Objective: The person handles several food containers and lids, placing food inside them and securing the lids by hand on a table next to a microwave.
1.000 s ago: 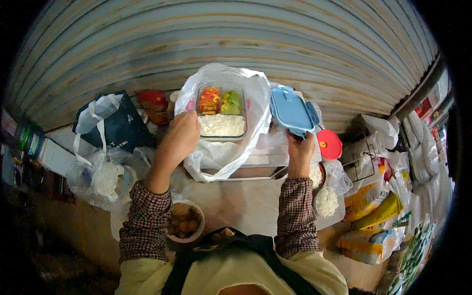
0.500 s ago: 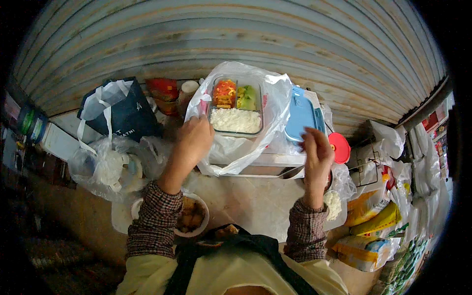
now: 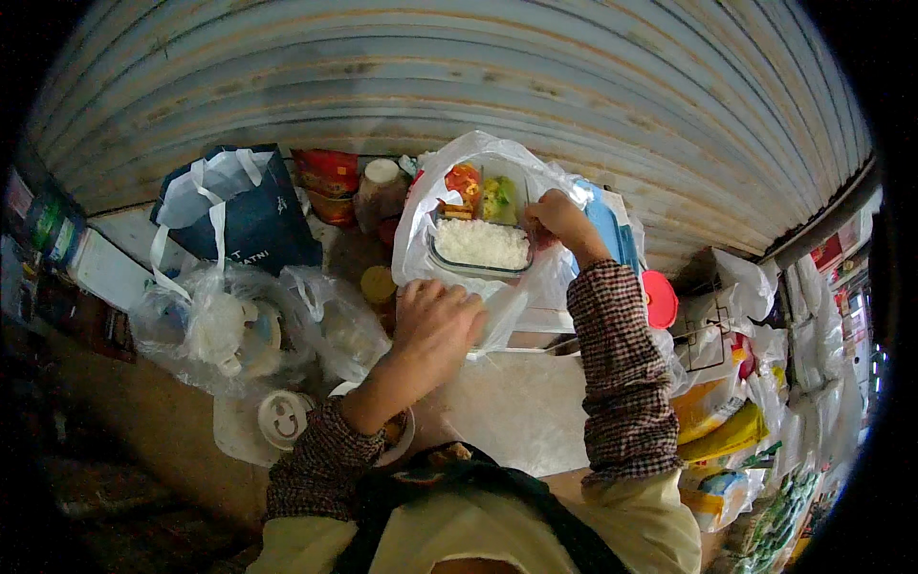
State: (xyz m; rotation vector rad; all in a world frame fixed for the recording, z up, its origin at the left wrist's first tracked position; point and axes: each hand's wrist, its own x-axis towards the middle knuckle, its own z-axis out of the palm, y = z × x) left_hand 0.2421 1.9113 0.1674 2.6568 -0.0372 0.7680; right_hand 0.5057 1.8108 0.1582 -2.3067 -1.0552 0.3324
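Sitting inside the white bag (image 3: 413,234), the box (image 3: 478,270) holds rice (image 3: 483,245), red food (image 3: 463,185) and green food (image 3: 497,199), apparently sectioned to keep them apart. In front of the box, the left hand (image 3: 437,330) curls its fingers loosely over the bag, perhaps steadying it; right of the box, the right hand (image 3: 564,222) bunches its fingers narrow. Whether either grips the bag, I cannot tell. The lid (image 3: 609,230) lies farther right.

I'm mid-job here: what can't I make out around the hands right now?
Head view, all of these:
Left hand: its fingers' undersides, hidden by its own back, so its grip is unclear.
Right hand: fingertips too small to tell what they pinch.
Blue lid: partly covered by the white plastic bag and right sleeve.
Bowl: contents mostly behind the left sleeve.
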